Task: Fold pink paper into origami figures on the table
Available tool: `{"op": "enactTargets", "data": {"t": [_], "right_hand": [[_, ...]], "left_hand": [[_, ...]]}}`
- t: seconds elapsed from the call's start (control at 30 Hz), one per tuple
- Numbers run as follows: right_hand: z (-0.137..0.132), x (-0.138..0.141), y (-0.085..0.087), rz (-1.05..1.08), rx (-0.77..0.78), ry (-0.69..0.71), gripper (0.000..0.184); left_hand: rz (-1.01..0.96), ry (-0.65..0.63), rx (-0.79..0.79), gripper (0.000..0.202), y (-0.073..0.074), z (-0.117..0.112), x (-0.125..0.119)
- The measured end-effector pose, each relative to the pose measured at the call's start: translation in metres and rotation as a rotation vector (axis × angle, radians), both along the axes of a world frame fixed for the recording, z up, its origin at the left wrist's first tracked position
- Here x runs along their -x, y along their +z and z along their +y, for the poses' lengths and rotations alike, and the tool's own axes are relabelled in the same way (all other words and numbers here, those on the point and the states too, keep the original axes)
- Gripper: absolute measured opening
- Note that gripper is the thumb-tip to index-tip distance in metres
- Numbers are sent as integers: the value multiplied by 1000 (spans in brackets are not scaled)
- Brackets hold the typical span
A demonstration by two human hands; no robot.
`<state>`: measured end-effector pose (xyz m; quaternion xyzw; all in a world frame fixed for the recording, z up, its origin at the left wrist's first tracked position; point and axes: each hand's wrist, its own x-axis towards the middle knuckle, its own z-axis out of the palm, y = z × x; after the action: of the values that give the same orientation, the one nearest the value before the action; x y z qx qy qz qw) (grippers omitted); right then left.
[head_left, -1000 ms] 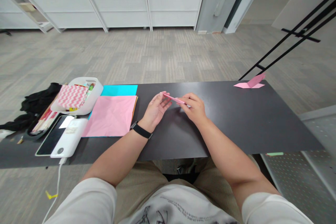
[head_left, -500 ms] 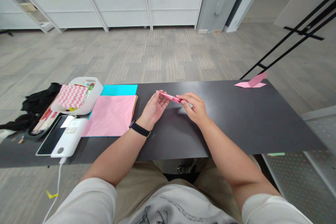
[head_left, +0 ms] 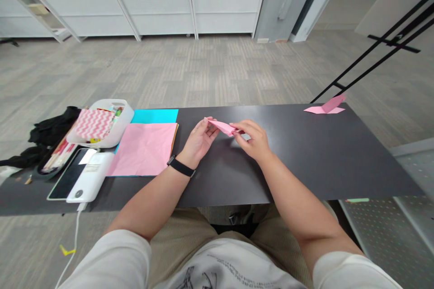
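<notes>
— Where to find the folded pink paper (head_left: 223, 127)?
— At mid-frame, held aslant above the dark table (head_left: 305, 158).
— And how to read the left hand (head_left: 199, 141)?
— Reaching in from lower left, turned palm to view, pinching the paper's left tip between thumb and fingertips.
— And for the right hand (head_left: 253, 140)?
— Reaching in from lower right, turned knuckles up with fingers curled, clamped by thumb and forefinger on the right end.

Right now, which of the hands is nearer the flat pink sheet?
Left. The left hand is just to the right of the flat pink sheet; the right hand is farther right, beyond the left.
</notes>
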<state>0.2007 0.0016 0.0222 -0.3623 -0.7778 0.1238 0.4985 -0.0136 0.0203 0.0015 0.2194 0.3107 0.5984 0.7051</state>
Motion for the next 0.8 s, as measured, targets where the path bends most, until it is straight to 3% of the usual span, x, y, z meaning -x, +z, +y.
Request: {"op": "enactTargets", "data": {"t": [0.2,0.53,0.8], "right_hand": [[0,0,0,24,-24,50,29],[-2,-2,1,20,-16,-13,26],[3,-6,-6,-2,24,-36,41]], "left_hand": [[20,-3,-19,30,-2,0,1],[32,-19,-35,29,1,-2,1],[90,-41,-38,27,1,-3,-3]]}}
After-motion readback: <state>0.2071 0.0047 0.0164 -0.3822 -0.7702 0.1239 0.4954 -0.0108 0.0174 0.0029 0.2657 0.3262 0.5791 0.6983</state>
